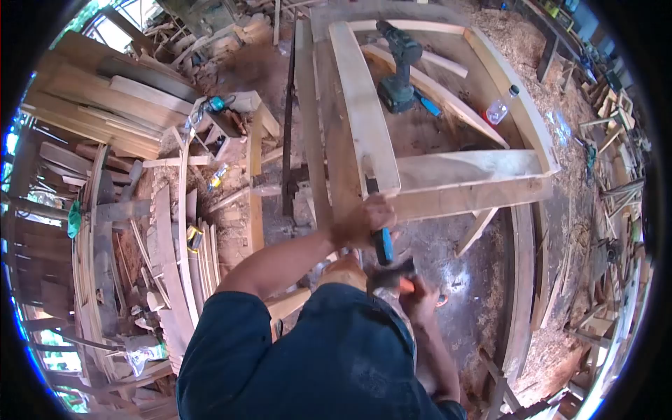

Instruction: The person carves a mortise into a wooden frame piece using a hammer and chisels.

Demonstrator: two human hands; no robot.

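My left hand point(365, 220) is wrapped round a chisel with a blue and black handle point(383, 246). The chisel's blade points away from me, over the near end of a pale wooden board point(369, 119) in a joined frame. Lower and to the right, my right hand point(421, 299) grips a hammer point(393, 275) with some orange on its handle. The hammer's dark head is blurred and sits just below the chisel's butt end. Across the frame's near side runs a wooden rail point(476, 189), meeting the board close to my left hand.
Within the frame's outline stand a cordless drill point(397, 92) and a clear bottle point(499, 109), with a blue-handled tool point(426, 103) beside the drill. Stacked planks point(105, 105) fill the left. A yellow tape measure point(194, 239) lies among strips. Wood shavings point(560, 350) cover the right side.
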